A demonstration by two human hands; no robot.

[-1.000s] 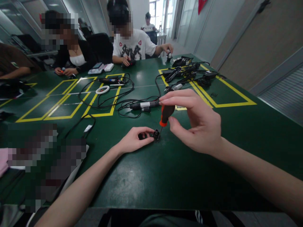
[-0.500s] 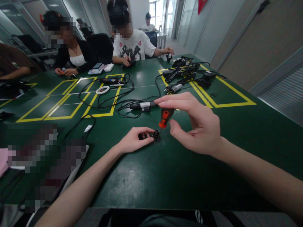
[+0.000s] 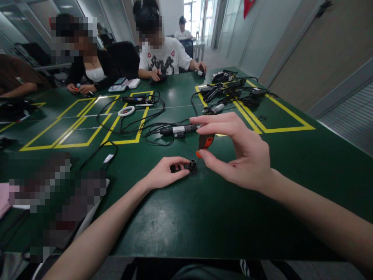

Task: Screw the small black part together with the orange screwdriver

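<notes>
Showing one green table (image 3: 204, 217), one right hand (image 3: 244, 155), one left hand (image 3: 163, 172), one screwdriver (image 3: 206, 141), one small black part (image 3: 192, 166).
Holding screwdriver by handle in right hand with thumb and fingers closed in, slanting shaft down to right side of black part; pinching black part on table, narrowly, between left hand's thumb and fingertips.
</notes>
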